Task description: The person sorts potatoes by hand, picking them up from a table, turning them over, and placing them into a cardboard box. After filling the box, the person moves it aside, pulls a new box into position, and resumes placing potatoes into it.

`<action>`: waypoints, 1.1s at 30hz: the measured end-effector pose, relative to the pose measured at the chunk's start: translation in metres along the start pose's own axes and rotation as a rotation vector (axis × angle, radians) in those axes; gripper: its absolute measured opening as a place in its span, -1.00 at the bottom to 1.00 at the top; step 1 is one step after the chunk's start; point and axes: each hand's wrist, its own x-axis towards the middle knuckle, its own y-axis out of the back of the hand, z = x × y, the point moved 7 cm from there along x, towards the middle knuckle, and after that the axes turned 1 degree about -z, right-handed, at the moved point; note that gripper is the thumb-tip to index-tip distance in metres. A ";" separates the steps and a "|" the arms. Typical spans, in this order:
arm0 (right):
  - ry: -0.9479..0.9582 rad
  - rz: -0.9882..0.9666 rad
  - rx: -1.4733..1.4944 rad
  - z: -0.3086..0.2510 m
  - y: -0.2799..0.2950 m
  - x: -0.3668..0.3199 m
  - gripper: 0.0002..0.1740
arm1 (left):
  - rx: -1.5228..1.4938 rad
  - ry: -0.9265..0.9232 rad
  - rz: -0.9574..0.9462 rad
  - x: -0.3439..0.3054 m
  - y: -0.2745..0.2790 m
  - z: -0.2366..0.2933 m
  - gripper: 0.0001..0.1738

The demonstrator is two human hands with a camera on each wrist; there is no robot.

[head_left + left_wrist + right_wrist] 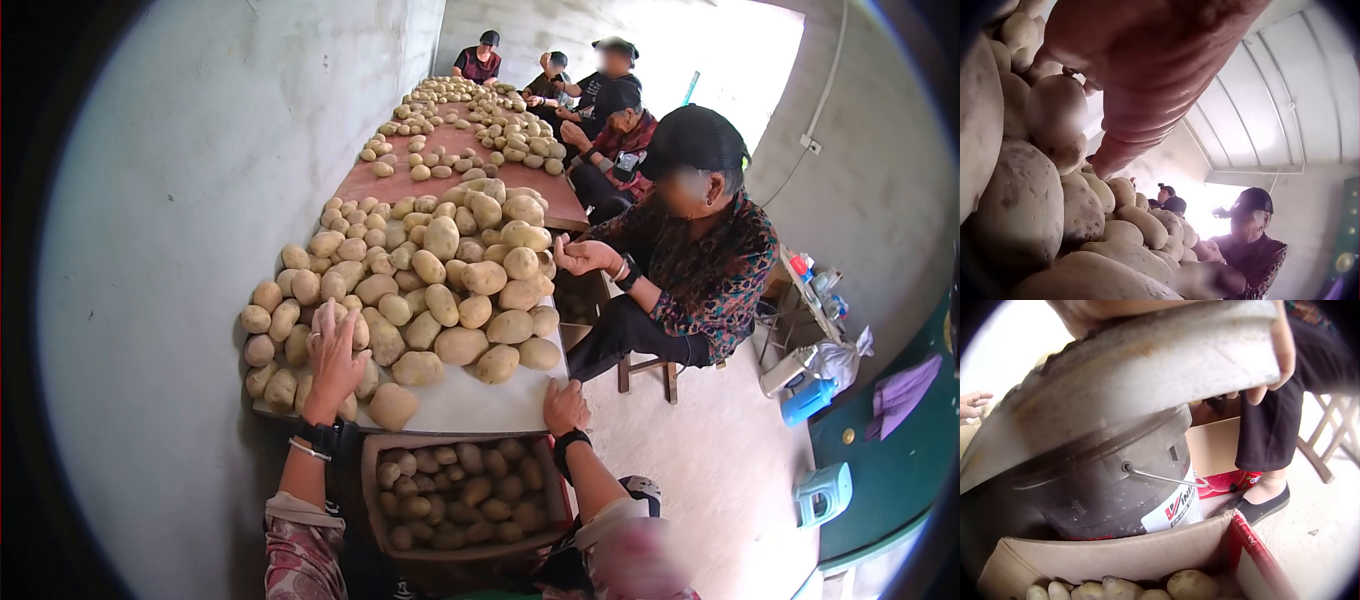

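My left hand [335,360] lies over the left side of a heap of yellow-brown oval potatoes [461,346], left of centre in the head view; its fingers are spread fairly wide, touching potatoes without closing round one that I can make out. My right hand [567,408] holds the near right corner of the white-topped counter [470,415], fingers curled over its edge, as the right wrist view shows.

The heap covers most of this white top, leaving a bare strip along the near edge. Beyond it, toward the top of the frame, a red-brown tabletop [400,188] carries more potatoes, loosely scattered. Below the near edge, at bottom centre, I see an open cardboard box [374,490] with potatoes inside; in the right wrist view a grey plastic bucket [1091,487] with a wire handle stands behind it.

A bare grey plaster wall [180,200] fills the left of the head view. On the right side of the counter sits a person in a black cap and patterned shirt [715,270], with four more people farther up. A bright opening [740,50] glares at upper right. Down the right side I find a pale floor [700,450], a blue jug [808,402], a light-blue plastic stool [825,493] and a purple cloth [903,395] over a dark green panel [870,480]. Ribbed white ceiling panels [1266,112] show at upper right in the left wrist view.
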 end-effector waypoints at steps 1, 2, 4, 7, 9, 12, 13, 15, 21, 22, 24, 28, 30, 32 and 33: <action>0.006 -0.007 0.011 -0.001 0.001 0.000 -0.41 | -0.003 0.005 0.004 0.003 -0.005 -0.001 -0.26; 0.012 -0.008 0.008 -0.003 0.002 0.001 -0.41 | 0.035 0.026 -0.030 0.005 -0.011 -0.003 -0.25; -0.006 -0.046 0.014 -0.002 0.001 -0.001 -0.41 | 0.076 0.050 -0.069 0.007 -0.025 -0.013 -0.24; -0.007 -0.004 0.012 -0.001 0.002 0.000 -0.41 | -0.025 0.073 -0.003 0.012 -0.027 -0.032 -0.24; -0.014 -0.036 0.009 -0.002 -0.001 0.000 -0.42 | -0.164 0.126 -0.103 0.011 -0.025 -0.038 -0.25; -0.045 -0.038 0.009 0.003 -0.001 0.002 -0.42 | -0.107 0.099 -0.117 0.010 -0.031 -0.038 -0.23; -0.046 -0.042 0.010 0.002 0.000 0.001 -0.42 | -0.105 0.098 -0.116 0.010 -0.030 -0.039 -0.23; -0.044 -0.049 0.011 0.000 -0.001 0.000 -0.42 | -0.151 0.055 -0.111 0.010 -0.028 -0.039 -0.21; -0.042 -0.052 0.014 0.000 -0.002 0.001 -0.42 | -0.131 0.121 -0.114 0.012 -0.017 -0.021 -0.26; -0.047 -0.052 0.011 0.002 -0.003 0.001 -0.42 | -0.136 0.123 -0.115 0.012 -0.020 -0.022 -0.26; -0.047 -0.052 0.007 0.002 -0.004 0.003 -0.42 | -0.133 0.128 -0.088 0.016 -0.023 -0.026 -0.31; -0.042 -0.067 0.021 0.000 -0.002 0.001 -0.42 | -0.120 0.176 -0.114 0.018 -0.031 -0.029 -0.42; -0.056 -0.073 0.036 0.001 -0.001 0.002 -0.43 | -0.174 0.171 0.006 0.020 -0.033 -0.040 -0.52; -0.012 -0.033 0.059 -0.001 0.000 0.001 -0.44 | -0.226 0.210 0.004 0.020 -0.030 -0.041 -0.59; -0.018 -0.035 0.061 -0.001 0.000 0.000 -0.44 | -0.216 0.194 0.041 0.021 -0.032 -0.046 -0.59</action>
